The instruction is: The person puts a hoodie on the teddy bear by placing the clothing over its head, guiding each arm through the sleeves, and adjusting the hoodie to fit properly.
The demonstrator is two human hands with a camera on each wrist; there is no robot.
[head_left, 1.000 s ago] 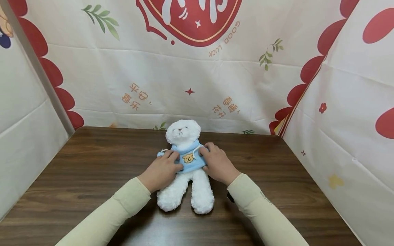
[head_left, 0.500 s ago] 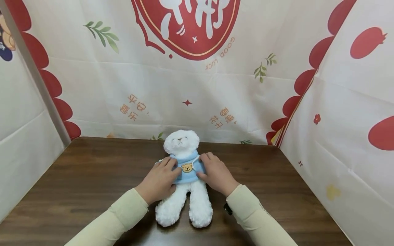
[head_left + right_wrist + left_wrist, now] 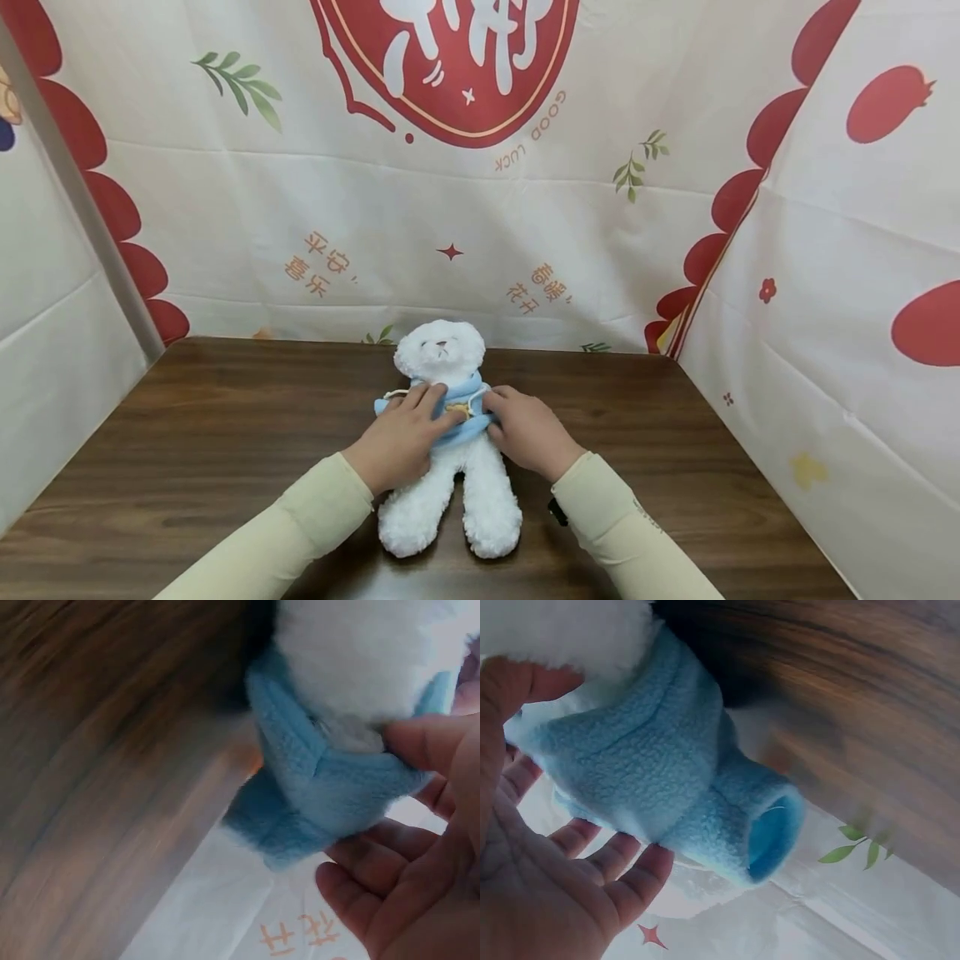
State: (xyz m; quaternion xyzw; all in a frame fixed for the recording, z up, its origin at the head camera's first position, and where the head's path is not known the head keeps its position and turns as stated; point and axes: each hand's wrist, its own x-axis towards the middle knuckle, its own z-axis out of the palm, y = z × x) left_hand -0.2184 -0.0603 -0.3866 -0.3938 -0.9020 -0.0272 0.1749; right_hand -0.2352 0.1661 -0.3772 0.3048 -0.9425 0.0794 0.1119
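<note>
The bear (image 3: 456, 456) is laid near-to-far, its sweater (image 3: 471, 429) pinched at left by the left hand (image 3: 399, 437), at right by the right hand (image 3: 533, 432).

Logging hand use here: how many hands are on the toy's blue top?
2: the left hand and the right hand, one gripping each side of the blue top.

Just the one bear (image 3: 452, 458), in one blue hoodie (image 3: 467, 432). One left hand (image 3: 396, 442) and one right hand (image 3: 534, 429) on it, so two sleeves (image 3: 262, 533). One bench (image 3: 637, 417) under the bear, three cloth walls (image 3: 375, 183) around it, one little black thing (image 3: 557, 512) beside it.
</note>
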